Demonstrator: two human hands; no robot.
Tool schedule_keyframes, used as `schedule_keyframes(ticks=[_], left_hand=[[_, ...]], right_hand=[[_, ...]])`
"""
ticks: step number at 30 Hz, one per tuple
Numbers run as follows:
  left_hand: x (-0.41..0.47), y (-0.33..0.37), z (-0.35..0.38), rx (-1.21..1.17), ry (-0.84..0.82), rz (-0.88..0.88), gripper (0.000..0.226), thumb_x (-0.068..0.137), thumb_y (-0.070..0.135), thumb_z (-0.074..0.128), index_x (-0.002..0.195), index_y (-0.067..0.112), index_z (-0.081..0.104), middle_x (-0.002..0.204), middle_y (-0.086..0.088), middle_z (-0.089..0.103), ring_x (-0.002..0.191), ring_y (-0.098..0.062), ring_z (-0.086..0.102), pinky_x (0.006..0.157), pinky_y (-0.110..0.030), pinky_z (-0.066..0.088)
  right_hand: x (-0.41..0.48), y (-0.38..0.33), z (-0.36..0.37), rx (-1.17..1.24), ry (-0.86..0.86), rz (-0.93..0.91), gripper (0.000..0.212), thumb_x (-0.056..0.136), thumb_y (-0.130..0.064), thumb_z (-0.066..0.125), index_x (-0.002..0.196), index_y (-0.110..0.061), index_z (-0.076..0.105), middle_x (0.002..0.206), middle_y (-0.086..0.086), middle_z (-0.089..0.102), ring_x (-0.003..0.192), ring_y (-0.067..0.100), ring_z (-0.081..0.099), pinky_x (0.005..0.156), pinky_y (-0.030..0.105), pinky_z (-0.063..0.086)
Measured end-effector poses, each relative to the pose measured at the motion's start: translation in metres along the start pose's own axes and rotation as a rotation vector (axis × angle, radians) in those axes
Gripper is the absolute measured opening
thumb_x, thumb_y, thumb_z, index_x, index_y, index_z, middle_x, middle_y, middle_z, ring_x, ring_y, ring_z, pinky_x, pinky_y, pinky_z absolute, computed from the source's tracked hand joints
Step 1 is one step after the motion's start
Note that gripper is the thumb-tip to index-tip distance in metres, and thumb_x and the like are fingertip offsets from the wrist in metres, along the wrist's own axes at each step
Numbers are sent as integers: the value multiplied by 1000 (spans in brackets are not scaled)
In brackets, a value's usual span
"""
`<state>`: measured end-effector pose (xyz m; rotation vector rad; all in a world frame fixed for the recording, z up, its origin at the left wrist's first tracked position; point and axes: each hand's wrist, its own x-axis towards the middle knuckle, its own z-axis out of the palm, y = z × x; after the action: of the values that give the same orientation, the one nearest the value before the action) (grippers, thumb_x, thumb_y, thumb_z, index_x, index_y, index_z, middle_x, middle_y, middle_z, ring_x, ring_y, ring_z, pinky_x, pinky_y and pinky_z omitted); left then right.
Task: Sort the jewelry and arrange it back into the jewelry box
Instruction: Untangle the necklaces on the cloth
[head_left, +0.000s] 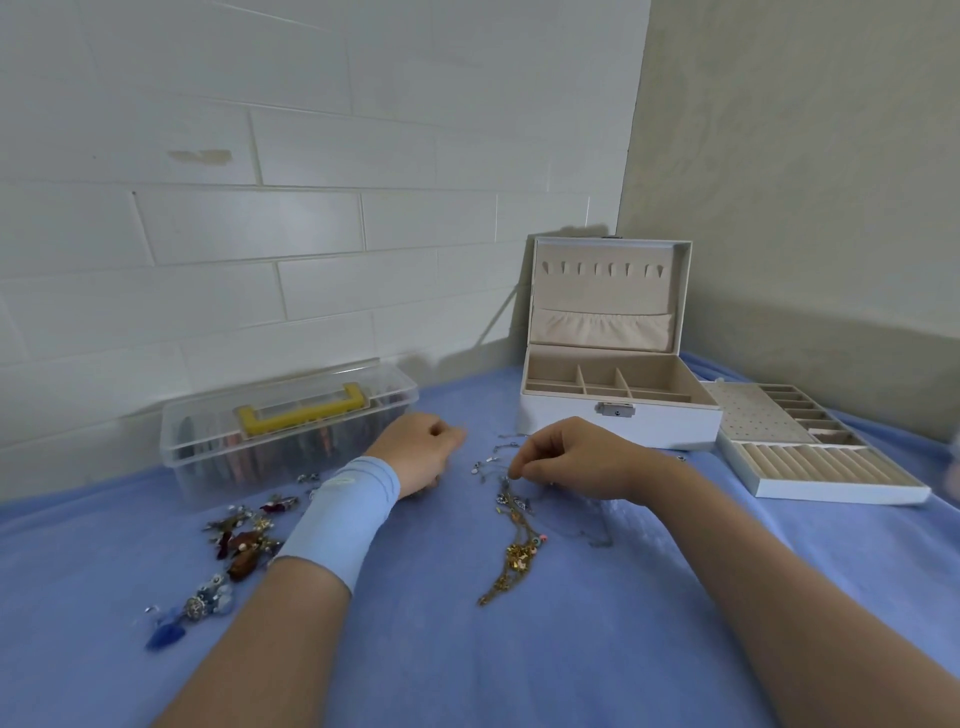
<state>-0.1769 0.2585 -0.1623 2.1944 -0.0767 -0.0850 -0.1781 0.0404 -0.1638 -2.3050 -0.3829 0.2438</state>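
A white jewelry box stands open at the back, its beige compartments bare. Its removable tray lies to the right on the blue cloth. My right hand pinches the upper end of a tangle of gold and silver chains that trails toward me. My left hand, with a pale blue wrist band, rests on the cloth with fingers curled; what they hold is hidden. A pile of earrings and pendants in red, brown and blue lies to the left. Small silver pieces lie between my hands.
A clear plastic storage box with a yellow handle stands at the back left against the white brick wall. The blue cloth covers the whole surface. A beige wall closes the right side.
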Motion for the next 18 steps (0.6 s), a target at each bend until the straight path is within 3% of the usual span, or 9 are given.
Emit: schedule_keyframes(ticks=[3,6,12,15,18], left_hand=[[-1,-2,-5,301,34,29,31,98,29,50,74,11,43,64,-9,43,55,-23,39,60,-34,37],[-2,-3,-10,450,62,35,30,97,33,52,86,6,61,81,-11,67,61,-23,51,74,-38,52],[-10,5,-16,735,68,35,10,91,36,62,84,31,66,105,10,67,101,-17,62,88,-32,52],[-10,7,-10,700,73,190,15,92,26,62,100,36,70,108,11,64,103,-16,61,91,-31,49],[-11,11,5,593,-39,312,16,92,27,63,100,36,74,106,11,66,91,-11,59,87,-27,48]], right_hand=[[0,0,0,-58,25,0,20,92,-10,61,92,-19,79,71,-2,64,59,6,52,58,16,44],[2,1,0,-139,53,-7,21,92,-12,62,86,-25,77,73,0,66,63,12,54,61,21,48],[3,0,3,-197,109,-35,15,92,-18,64,91,-25,78,73,-12,67,54,-3,53,57,14,44],[4,-3,7,-199,138,-64,10,89,-25,69,87,-25,79,69,-15,67,55,-7,54,58,12,41],[4,-8,12,-279,111,-53,8,83,-34,76,76,-29,77,68,-16,69,56,-8,55,59,14,43]])
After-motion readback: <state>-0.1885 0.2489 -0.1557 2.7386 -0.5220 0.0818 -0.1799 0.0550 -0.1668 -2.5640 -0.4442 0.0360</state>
